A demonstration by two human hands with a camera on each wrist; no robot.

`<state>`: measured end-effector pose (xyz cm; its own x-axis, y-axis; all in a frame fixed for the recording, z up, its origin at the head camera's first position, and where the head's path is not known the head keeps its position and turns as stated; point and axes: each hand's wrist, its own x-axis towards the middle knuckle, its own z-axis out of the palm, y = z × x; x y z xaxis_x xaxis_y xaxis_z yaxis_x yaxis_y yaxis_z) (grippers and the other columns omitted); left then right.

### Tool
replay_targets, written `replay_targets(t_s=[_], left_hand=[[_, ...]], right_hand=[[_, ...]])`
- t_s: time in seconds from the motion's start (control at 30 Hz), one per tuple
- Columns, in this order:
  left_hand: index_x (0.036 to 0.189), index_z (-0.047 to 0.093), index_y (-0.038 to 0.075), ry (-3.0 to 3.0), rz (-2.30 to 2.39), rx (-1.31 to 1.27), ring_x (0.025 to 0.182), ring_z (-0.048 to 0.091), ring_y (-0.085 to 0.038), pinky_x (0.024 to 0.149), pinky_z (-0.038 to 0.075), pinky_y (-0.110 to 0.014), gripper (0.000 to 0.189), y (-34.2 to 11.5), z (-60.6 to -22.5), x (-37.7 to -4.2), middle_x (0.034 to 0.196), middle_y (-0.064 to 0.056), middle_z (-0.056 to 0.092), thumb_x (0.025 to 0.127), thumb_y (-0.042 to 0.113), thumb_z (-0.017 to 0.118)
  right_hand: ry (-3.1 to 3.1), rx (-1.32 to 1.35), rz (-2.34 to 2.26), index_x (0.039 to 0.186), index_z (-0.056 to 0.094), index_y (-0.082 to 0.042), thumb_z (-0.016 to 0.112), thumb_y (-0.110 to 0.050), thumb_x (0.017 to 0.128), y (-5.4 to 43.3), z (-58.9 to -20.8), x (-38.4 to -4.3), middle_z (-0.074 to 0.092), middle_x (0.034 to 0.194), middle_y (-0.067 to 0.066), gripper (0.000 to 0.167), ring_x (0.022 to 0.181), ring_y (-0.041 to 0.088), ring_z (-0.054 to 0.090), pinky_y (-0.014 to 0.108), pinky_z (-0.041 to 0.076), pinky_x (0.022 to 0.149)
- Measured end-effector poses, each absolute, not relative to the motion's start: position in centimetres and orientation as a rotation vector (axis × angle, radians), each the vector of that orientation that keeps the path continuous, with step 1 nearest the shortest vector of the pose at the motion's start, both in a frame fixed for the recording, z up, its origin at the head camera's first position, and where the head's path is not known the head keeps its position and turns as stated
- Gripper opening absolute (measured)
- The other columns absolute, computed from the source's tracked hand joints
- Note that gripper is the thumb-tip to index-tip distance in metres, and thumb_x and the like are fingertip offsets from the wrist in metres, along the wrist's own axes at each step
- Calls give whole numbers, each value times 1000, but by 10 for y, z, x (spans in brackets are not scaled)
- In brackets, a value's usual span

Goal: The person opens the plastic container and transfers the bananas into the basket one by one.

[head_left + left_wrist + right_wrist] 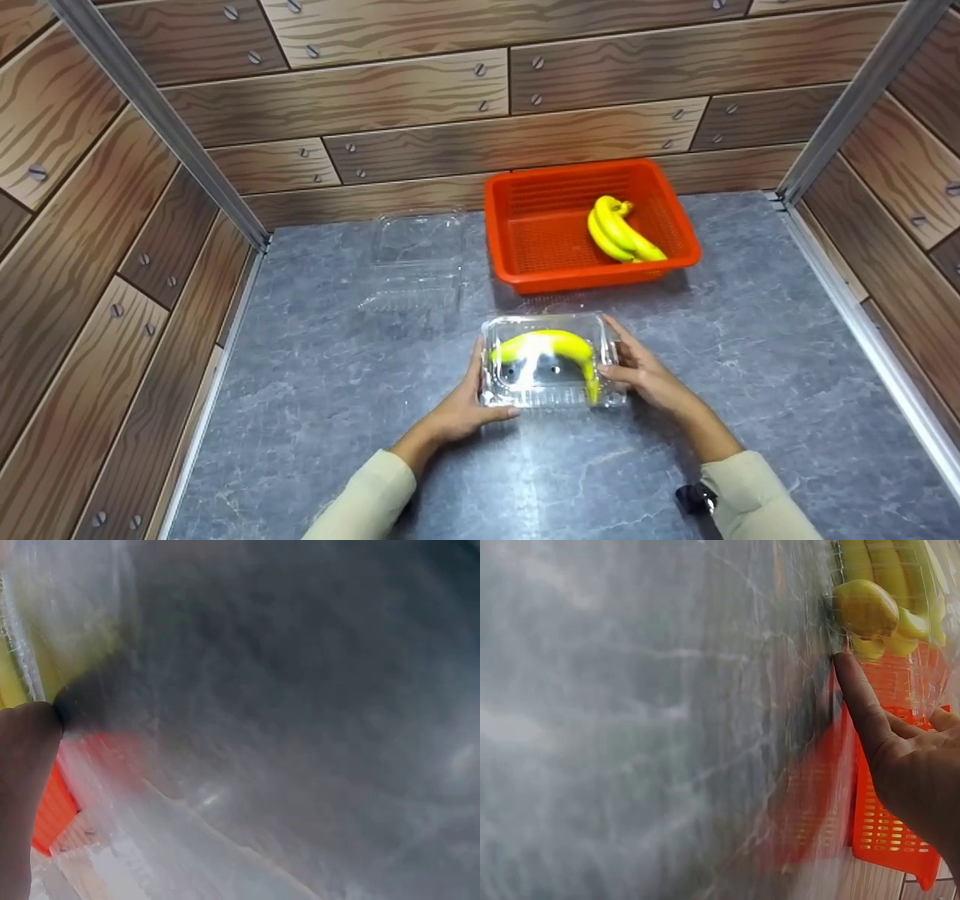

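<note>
Gripped at both ends — left hand (463, 411) on one side, right hand (651, 379) on the other — is a clear plastic box (540, 397). The left thumb lies along the near edge; the right thumb presses the right end, its fingers round behind. Inside, seen through the plastic, a curved yellow banana (576, 346) lies along the far side and bends down toward the near right corner. Two small pale round marks show below it, and glare whitens part of the plastic. Whether the box touches the gray table (322, 360) I cannot tell.

Just beyond it stands a red basket (592, 280) with a bunch of bananas (616, 234) at its right end. Left of the basket, near it, lies a second clear box (418, 247), its outline faint against the marbled surface. Behind everything is a wall (420, 105) of plank pattern with slotted screw heads. Pale sleeves (367, 491) cover both forearms — a small black object (696, 498) sits at the right cuff.
</note>
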<state>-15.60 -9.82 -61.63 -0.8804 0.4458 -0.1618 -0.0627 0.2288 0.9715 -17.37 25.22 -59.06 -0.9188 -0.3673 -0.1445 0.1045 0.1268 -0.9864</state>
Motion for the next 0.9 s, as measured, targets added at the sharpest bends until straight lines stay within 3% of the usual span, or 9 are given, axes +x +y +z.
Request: replay_targets(t_s=[0.13, 0.2, 0.27, 0.33, 0.43, 0.6, 0.77, 0.9], left_hand=[[170, -18, 31, 2095, 1684, 354, 168, 11, -38, 138, 9, -55, 139, -98, -614, -156, 181, -17, 1, 85, 26, 92], [170, -18, 32, 2104, 1684, 349, 168, 12, -38, 138, 9, -56, 139, -97, -614, -156, 181, -17, 1, 85, 27, 92], [171, -17, 33, 2109, 1691, 341, 168, 13, -38, 138, 10, -56, 139, -97, -614, -156, 181, -17, 2, 85, 26, 92], [171, -17, 33, 2114, 1696, 335, 168, 14, -38, 138, 10, -56, 139, -98, -615, -156, 181, -17, 3, 84, 26, 92], [170, -18, 32, 2107, 1701, 341, 168, 16, -36, 138, 13, -54, 139, -97, -617, -156, 182, -16, 3, 85, 26, 91], [171, -18, 29, 2115, 1705, 356, 169, 13, -34, 138, 13, -54, 137, -97, -619, -156, 182, -14, -1, 86, 24, 90], [171, -18, 31, 2119, 1707, 356, 168, 15, -36, 137, 14, -55, 138, -98, -618, -157, 182, -15, -1, 86, 24, 91], [171, -17, 29, 2105, 1733, 361, 167, 20, -37, 137, 17, -55, 138, -96, -619, -156, 182, -16, 4, 85, 23, 91]], right_hand=[[2102, -242, -1829, 172, 8, -15, 68, -9, 99, 253, -590, -174, 39, 157, 44, 95, 109, 24, 61, 26, 60, 80], [2179, -253, -1805, 172, 11, -13, 69, -9, 99, 251, -590, -174, 33, 166, 40, 93, 127, 38, 61, 38, 61, 99], [2271, -273, -1787, 172, 16, -12, 70, -9, 98, 248, -589, -173, 29, 171, 35, 91, 142, 50, 52, 52, 52, 115], [2386, -324, -1754, 171, 22, -11, 71, -10, 99, 246, -589, -172, 23, 174, 30, 88, 154, 55, 38, 64, 42, 122], [2578, -447, -1652, 168, 34, -11, 72, -13, 99, 242, -587, -170, 18, 178, 25, 78, 159, 58, 27, 79, 32, 119], [2722, -670, -1436, 160, 50, -15, 73, -19, 100, 240, -584, -168, 13, 180, 17, 65, 161, 58, 20, 89, 23, 114], [2731, -647, -1236, 164, 44, -30, 87, -43, 87, 237, -574, -166, 7, 183, 7, 90, 163, 57, 13, 91, 24, 111], [2836, -753, -939, 165, 41, -31, 90, -63, 74, 225, -562, -167, 11, 182, 9, 108, 166, 51, 10, 85, 16, 122]])
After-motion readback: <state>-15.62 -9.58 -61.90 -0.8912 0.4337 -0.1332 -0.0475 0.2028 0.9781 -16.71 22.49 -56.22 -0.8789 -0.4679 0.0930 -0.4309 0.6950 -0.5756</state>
